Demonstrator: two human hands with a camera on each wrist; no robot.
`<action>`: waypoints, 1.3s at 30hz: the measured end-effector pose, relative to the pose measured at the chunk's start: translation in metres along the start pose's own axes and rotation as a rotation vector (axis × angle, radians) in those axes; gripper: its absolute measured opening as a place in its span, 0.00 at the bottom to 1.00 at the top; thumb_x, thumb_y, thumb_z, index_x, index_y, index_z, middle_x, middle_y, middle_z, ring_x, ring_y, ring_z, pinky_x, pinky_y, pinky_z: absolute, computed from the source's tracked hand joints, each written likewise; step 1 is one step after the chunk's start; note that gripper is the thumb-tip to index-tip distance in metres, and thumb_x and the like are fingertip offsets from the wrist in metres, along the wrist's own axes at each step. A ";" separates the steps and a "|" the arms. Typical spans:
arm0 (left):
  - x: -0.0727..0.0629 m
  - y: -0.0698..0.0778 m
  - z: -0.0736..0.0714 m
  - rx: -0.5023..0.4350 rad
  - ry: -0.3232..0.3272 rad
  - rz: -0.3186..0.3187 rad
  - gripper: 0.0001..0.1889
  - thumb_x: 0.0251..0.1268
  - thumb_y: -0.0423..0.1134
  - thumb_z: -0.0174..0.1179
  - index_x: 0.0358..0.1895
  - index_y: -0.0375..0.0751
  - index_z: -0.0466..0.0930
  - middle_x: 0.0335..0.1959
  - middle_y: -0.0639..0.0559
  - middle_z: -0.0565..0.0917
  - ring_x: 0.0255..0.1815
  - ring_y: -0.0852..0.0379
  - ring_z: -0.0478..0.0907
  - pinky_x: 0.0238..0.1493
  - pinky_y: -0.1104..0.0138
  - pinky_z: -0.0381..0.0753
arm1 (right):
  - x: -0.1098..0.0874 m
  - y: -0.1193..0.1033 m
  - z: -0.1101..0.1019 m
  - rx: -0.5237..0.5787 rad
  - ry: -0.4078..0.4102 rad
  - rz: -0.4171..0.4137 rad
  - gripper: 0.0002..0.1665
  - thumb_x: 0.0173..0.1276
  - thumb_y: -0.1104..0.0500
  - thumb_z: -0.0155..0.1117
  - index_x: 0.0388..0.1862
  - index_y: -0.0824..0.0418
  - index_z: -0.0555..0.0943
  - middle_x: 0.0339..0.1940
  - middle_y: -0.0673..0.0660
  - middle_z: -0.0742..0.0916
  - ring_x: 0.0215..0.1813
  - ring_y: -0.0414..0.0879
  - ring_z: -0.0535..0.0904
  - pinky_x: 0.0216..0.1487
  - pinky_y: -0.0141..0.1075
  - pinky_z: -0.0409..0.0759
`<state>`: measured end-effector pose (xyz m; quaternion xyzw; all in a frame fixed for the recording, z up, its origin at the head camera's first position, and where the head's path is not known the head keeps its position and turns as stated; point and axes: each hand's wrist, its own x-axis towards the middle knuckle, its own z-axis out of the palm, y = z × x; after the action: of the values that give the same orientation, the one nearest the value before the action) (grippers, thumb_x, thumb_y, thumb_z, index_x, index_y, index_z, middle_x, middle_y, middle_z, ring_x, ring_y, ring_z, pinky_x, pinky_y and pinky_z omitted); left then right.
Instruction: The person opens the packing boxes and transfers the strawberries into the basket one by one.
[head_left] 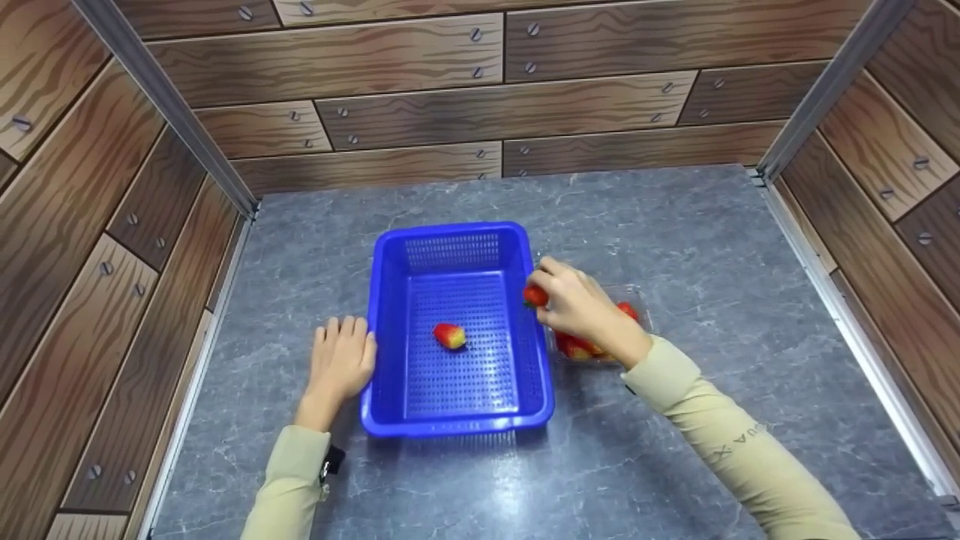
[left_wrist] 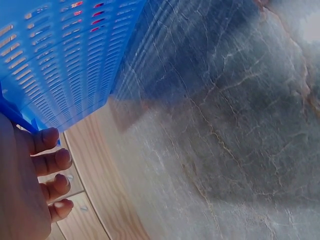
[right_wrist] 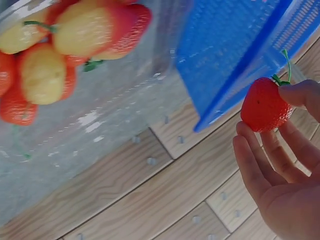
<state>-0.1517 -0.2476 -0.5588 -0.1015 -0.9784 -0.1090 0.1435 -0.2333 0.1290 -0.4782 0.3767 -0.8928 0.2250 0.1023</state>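
A blue plastic basket [head_left: 461,426] with perforated sides stands on the table. One red strawberry with a yellow end [head_left: 449,335] lies on its floor. My left hand [head_left: 343,360] rests at the basket's left rim, thumb side touching it and fingers loosely extended outside. Just over the right rim, my right hand [head_left: 574,300] pinches a red strawberry [right_wrist: 266,105] between thumb and fingers, its green stem beside the thumb. Under that wrist sits a clear plastic box [head_left: 641,296] of red and yellow strawberries [right_wrist: 82,30], partly hidden by the hand.
The grey marbled table [head_left: 675,232] is enclosed by wood-patterned walls [head_left: 420,112] at the back and both sides. Metal strips [head_left: 855,330] run along its side edges. The clear box stands close to the basket's right side.
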 end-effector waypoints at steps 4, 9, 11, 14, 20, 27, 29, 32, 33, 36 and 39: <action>0.000 0.000 0.001 0.007 0.018 0.007 0.14 0.74 0.40 0.42 0.35 0.34 0.71 0.33 0.38 0.74 0.36 0.35 0.69 0.39 0.48 0.63 | 0.007 -0.009 0.004 0.019 0.000 -0.033 0.17 0.48 0.67 0.71 0.40 0.61 0.82 0.38 0.54 0.79 0.36 0.51 0.76 0.37 0.46 0.79; 0.000 0.000 0.000 0.000 0.009 0.002 0.14 0.74 0.41 0.41 0.36 0.33 0.71 0.34 0.37 0.75 0.37 0.35 0.69 0.40 0.48 0.63 | 0.010 -0.019 0.015 0.039 -0.020 -0.043 0.17 0.48 0.65 0.72 0.40 0.61 0.82 0.38 0.54 0.77 0.35 0.50 0.75 0.37 0.45 0.78; 0.000 0.001 0.000 -0.003 0.005 0.002 0.14 0.74 0.40 0.41 0.36 0.33 0.71 0.34 0.37 0.75 0.37 0.35 0.69 0.41 0.47 0.63 | 0.011 -0.022 0.020 0.043 -0.031 -0.041 0.17 0.48 0.65 0.73 0.40 0.61 0.82 0.37 0.54 0.77 0.35 0.50 0.76 0.36 0.44 0.79; 0.001 0.001 0.000 -0.005 0.005 0.006 0.14 0.73 0.40 0.41 0.36 0.32 0.71 0.33 0.37 0.74 0.37 0.35 0.70 0.40 0.48 0.64 | 0.011 -0.026 0.031 0.050 -0.065 -0.042 0.17 0.48 0.65 0.73 0.40 0.62 0.82 0.38 0.54 0.78 0.36 0.49 0.77 0.37 0.43 0.80; 0.001 0.000 0.002 -0.011 0.029 0.029 0.13 0.72 0.39 0.43 0.34 0.33 0.70 0.32 0.38 0.73 0.35 0.37 0.69 0.39 0.49 0.66 | 0.010 -0.035 0.050 0.055 -0.147 -0.051 0.17 0.46 0.65 0.73 0.38 0.62 0.82 0.36 0.54 0.77 0.36 0.50 0.77 0.36 0.42 0.80; 0.001 -0.002 0.003 -0.010 0.069 0.049 0.12 0.71 0.39 0.44 0.33 0.33 0.70 0.30 0.38 0.72 0.33 0.37 0.68 0.36 0.49 0.67 | 0.007 -0.042 0.069 0.072 -0.231 -0.051 0.16 0.44 0.67 0.73 0.34 0.62 0.80 0.34 0.54 0.76 0.31 0.49 0.77 0.31 0.41 0.79; 0.001 -0.002 0.003 -0.011 0.073 0.048 0.12 0.71 0.38 0.44 0.33 0.33 0.70 0.30 0.38 0.72 0.33 0.37 0.69 0.36 0.49 0.67 | 0.006 -0.044 0.074 0.063 -0.258 -0.049 0.16 0.44 0.67 0.73 0.34 0.62 0.79 0.34 0.54 0.75 0.31 0.49 0.77 0.31 0.41 0.79; 0.001 -0.002 0.004 -0.015 0.066 0.040 0.12 0.71 0.38 0.44 0.33 0.33 0.70 0.30 0.39 0.72 0.34 0.37 0.69 0.37 0.50 0.67 | 0.005 -0.046 0.080 0.057 -0.298 -0.034 0.15 0.45 0.68 0.73 0.33 0.62 0.79 0.34 0.54 0.75 0.31 0.49 0.76 0.31 0.41 0.80; 0.001 -0.002 0.003 -0.016 0.062 0.037 0.12 0.71 0.38 0.44 0.33 0.33 0.70 0.31 0.39 0.72 0.35 0.37 0.69 0.37 0.50 0.67 | 0.004 -0.046 0.082 0.057 -0.312 -0.030 0.15 0.45 0.68 0.73 0.33 0.62 0.79 0.34 0.54 0.75 0.31 0.49 0.76 0.31 0.41 0.80; 0.001 -0.001 0.003 -0.019 0.050 0.029 0.12 0.71 0.38 0.43 0.33 0.33 0.70 0.31 0.38 0.73 0.36 0.37 0.69 0.38 0.50 0.67 | 0.002 -0.048 0.088 0.052 -0.351 -0.018 0.15 0.46 0.68 0.73 0.33 0.62 0.78 0.34 0.54 0.75 0.32 0.49 0.76 0.32 0.40 0.80; 0.001 -0.001 0.002 -0.018 0.035 0.026 0.13 0.72 0.39 0.42 0.34 0.33 0.71 0.32 0.38 0.73 0.36 0.36 0.70 0.39 0.49 0.67 | -0.001 -0.049 0.092 0.041 -0.373 -0.021 0.14 0.47 0.68 0.74 0.32 0.62 0.78 0.34 0.54 0.75 0.31 0.49 0.76 0.31 0.40 0.80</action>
<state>-0.1534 -0.2481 -0.5605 -0.1135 -0.9733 -0.1177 0.1610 -0.1983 0.0553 -0.5430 0.4230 -0.8875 0.1685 -0.0703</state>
